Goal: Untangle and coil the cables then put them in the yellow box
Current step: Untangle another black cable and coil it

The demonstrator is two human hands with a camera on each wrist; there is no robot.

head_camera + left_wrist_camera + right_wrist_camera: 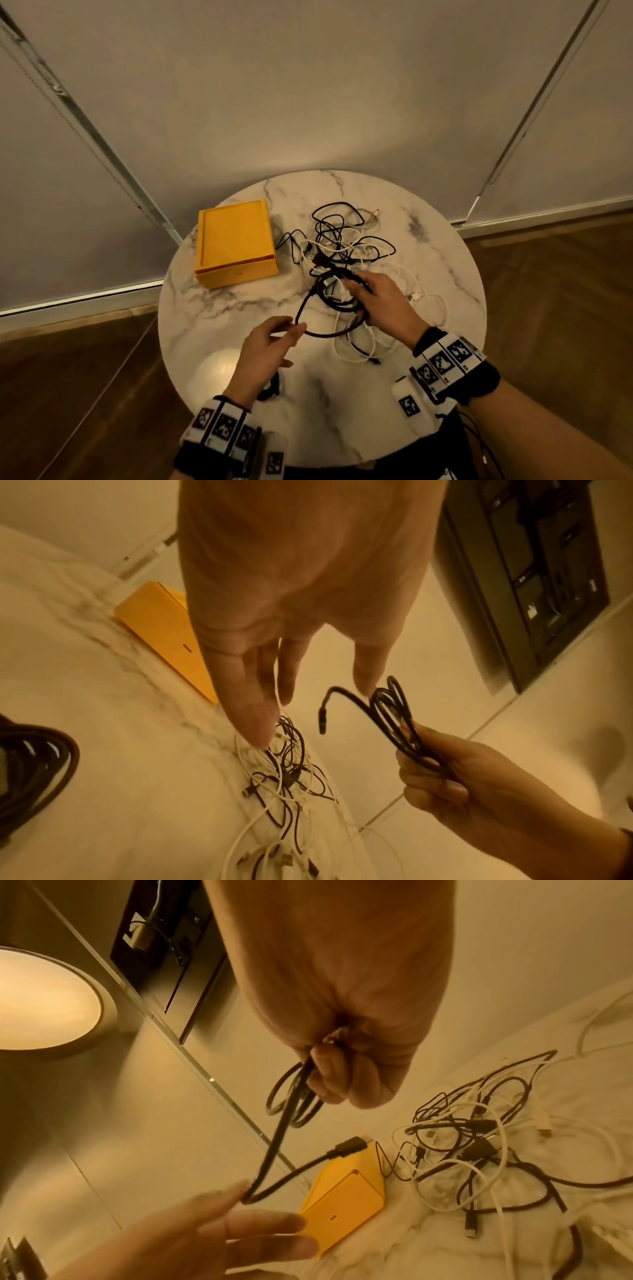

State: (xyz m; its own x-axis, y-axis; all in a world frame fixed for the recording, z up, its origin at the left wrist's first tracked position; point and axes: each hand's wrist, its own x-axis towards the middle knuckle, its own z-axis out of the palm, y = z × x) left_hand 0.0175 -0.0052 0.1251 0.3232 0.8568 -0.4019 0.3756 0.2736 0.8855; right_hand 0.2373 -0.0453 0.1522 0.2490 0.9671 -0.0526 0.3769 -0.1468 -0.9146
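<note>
Coiling one black cable, with the rest still tangled beside the closed yellow box

The round white marble counter (pixel 219 329) carries the flat yellow cardboard box (pixel 236 240), lid apparently on, and just to the right of the box lies the loose heap of thin black and white cables (pixel 346 246), not yet sorted. In front of the heap, nearer the person than the box, the right hand (pixel 383 301) keeps a closed grip on a small bundle of loops of the thick black cable (pixel 337 294), fingers curled round them. The left hand (pixel 270 346) is spread, fingers straight, with a fingertip touching the cable's free tail, which ends in a plug. Judged next: lay that tail round as the last loop, then open the box
</note>
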